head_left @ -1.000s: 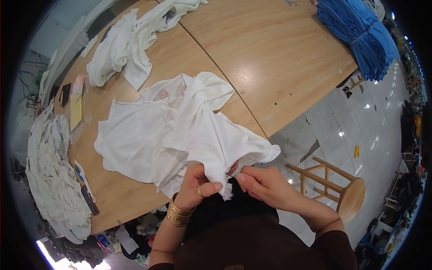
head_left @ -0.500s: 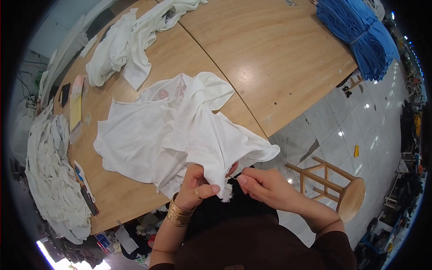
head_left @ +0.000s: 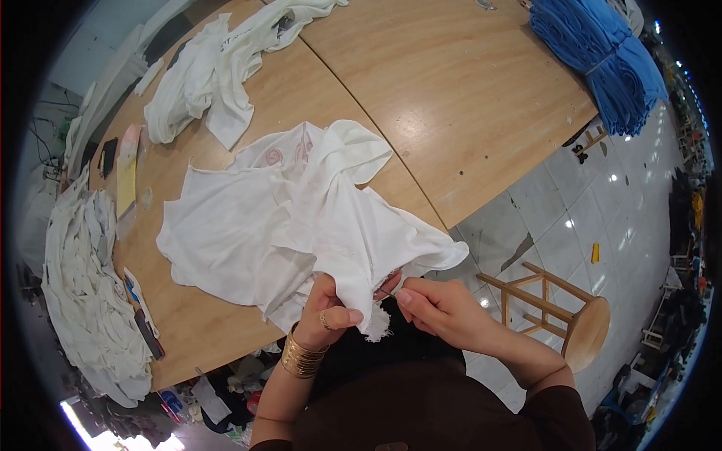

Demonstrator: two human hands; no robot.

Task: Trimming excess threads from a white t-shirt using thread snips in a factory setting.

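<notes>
A white garment point(head_left: 233, 222) lies crumpled on the table, one end drawn over the near edge toward me. My left hand point(head_left: 331, 316), with a ring and a gold bracelet, is closed on that end, thumb on top and fingers beneath. A frayed edge point(head_left: 378, 327) hangs below its thumb. Right beside it, my right hand point(head_left: 444, 308) pinches a thin, dark metal tool point(head_left: 386, 292) whose tip meets the cloth at the seam. The tool's handle is hidden in my fingers, so its exact kind does not show.
White garments lie in a heap point(head_left: 98, 293) at the left edge and a pile point(head_left: 203, 83) at the far left. A tied blue fabric bundle point(head_left: 602, 60) sits far right on the wooden table point(head_left: 451, 98). A wooden stool point(head_left: 587, 334) stands at right on the tiled floor.
The cloth end in my left hand has shifted slightly, and the frayed edge hangs a little lower. The tool's tip has moved slightly at the seam; both hands keep their grip.
</notes>
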